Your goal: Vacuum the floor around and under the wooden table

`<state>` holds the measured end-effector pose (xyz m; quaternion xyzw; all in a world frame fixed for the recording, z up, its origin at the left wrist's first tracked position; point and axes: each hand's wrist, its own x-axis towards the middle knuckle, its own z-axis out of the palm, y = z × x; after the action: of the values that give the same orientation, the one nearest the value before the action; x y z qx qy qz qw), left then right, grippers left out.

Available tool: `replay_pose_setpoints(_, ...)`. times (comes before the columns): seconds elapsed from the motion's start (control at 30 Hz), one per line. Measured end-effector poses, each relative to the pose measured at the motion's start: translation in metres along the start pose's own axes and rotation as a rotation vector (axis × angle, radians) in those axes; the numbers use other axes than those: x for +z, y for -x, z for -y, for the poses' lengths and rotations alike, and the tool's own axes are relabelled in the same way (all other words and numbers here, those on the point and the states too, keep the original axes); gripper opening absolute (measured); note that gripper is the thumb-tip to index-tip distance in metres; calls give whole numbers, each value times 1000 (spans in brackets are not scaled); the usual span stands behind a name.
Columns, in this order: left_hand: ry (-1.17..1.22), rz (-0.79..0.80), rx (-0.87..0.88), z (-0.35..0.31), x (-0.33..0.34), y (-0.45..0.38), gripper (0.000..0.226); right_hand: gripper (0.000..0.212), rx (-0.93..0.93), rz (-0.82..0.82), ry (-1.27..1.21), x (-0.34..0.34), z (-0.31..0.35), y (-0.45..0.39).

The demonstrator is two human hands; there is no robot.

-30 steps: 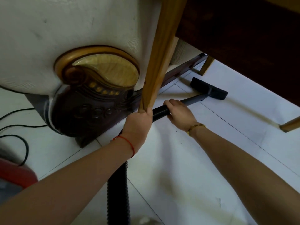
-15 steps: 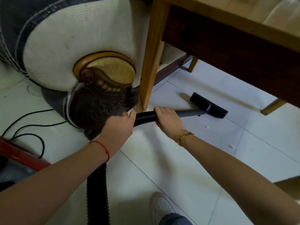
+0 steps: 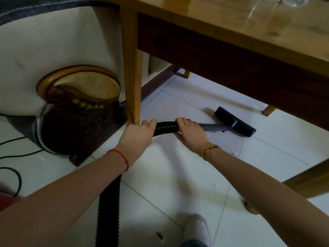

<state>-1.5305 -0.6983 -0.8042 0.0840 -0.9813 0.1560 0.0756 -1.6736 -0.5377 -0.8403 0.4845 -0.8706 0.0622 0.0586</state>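
Note:
A black ribbed vacuum hose runs up from the bottom of the view and joins a grey wand. The wand ends in a flat black floor nozzle lying on the white tiled floor under the wooden table. My left hand grips the hose beside the foot of the table's near leg. My right hand grips the hose end where the wand begins. Small white crumbs lie on the tiles near the nozzle.
A cream sofa arm with a carved dark wood and gold base stands just left of the table leg. Black cables trail at the left. Other table legs stand farther back. My shoe is at the bottom.
The view has risen and pulled back, so the tabletop shows. Both hands and the nozzle have come back toward me, out from under the table. My grip on the hose is unchanged.

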Motion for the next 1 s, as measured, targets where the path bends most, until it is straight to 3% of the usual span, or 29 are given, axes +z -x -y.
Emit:
replay_pose_setpoints(0.27, 83, -31, 67, -66, 16, -69, 50, 29, 99, 87, -35, 5, -87, 11)
replay_pose_setpoints(0.4, 86, 120, 90, -97, 22, -91, 47, 25, 133, 115, -19, 11, -122, 14)
replay_pose_setpoints(0.57, 95, 122, 73, -124, 22, -110, 46, 23, 154, 124, 2, 18, -150, 15)
replay_pose_setpoints(0.83, 352, 178, 3, -128, 19, -89, 32, 27, 157, 93, 7, 35, -140, 30)
replay_pose_setpoints(1.0, 567, 292, -172, -106, 13, -59, 34, 27, 152, 91, 11, 34, -107, 31)
